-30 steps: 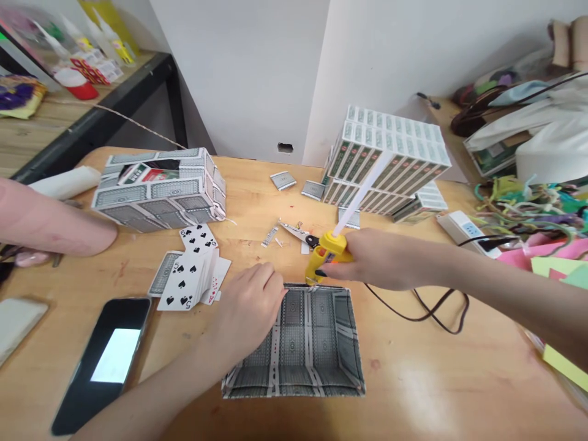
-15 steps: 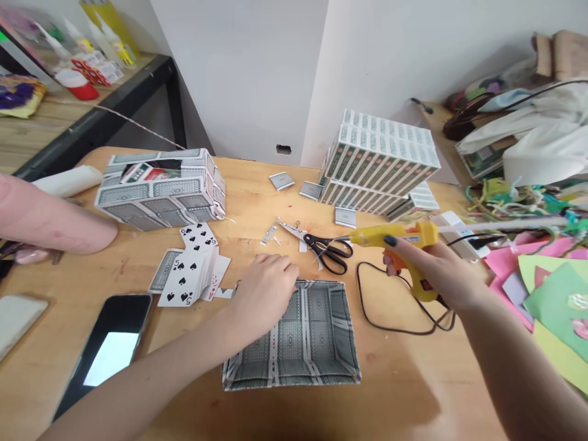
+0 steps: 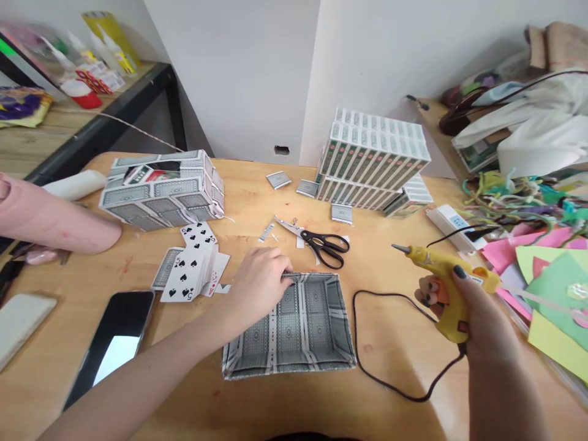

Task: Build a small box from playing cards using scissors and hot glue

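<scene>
From where I stand, the left hand (image 3: 264, 278) is closed in a pinch on the far rim of the open card-covered box (image 3: 289, 334), at its twelve o'clock side, the box sitting at the table's near edge, at six o'clock. The right hand (image 3: 490, 318), well apart at the box's three o'clock, is wrapped round the handle of a yellow glue gun (image 3: 456, 318), thumb along its body, nozzle aimed toward ten o'clock. Black-handled scissors (image 3: 316, 236) lie at the box's one o'clock, loose playing cards (image 3: 186, 275) at ten.
</scene>
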`<state>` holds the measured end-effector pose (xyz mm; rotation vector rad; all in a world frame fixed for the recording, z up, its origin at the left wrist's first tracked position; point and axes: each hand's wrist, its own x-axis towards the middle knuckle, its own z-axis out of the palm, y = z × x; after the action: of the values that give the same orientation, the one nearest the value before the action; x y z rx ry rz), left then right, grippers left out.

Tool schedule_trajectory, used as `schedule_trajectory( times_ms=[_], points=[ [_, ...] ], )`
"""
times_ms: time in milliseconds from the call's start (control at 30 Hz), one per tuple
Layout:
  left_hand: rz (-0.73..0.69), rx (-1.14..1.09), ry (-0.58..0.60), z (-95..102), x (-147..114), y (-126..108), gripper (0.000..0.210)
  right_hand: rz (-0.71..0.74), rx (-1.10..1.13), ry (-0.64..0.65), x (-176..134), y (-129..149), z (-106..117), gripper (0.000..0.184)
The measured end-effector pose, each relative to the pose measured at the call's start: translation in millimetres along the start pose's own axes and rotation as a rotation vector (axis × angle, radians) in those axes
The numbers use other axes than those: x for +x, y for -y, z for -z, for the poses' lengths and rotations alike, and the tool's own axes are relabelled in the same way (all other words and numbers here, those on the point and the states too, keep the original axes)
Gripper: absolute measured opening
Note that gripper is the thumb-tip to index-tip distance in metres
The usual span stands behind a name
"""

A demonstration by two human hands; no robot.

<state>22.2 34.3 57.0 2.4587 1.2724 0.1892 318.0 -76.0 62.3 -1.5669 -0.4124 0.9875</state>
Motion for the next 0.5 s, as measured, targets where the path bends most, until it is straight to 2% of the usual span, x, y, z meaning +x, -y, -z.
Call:
schedule_trajectory(
  times_ms=[200,367,500],
  points=[
    [-0.066,-0.002,-0.056,-5.1,2,2,0.011,-0.039,0.037,-0.088,0,-3,2,0.043],
    [-0.073,-0.063,-0.07,-11.3,3,5,0.018,-0.087,0.062,-0.03,2,-8,5,0.042],
    [-0.074,-0.088,-0.082,-14.5,4,6,0.02,-0.064,0.105,0.02,2,-12,3,0.037]
  ],
)
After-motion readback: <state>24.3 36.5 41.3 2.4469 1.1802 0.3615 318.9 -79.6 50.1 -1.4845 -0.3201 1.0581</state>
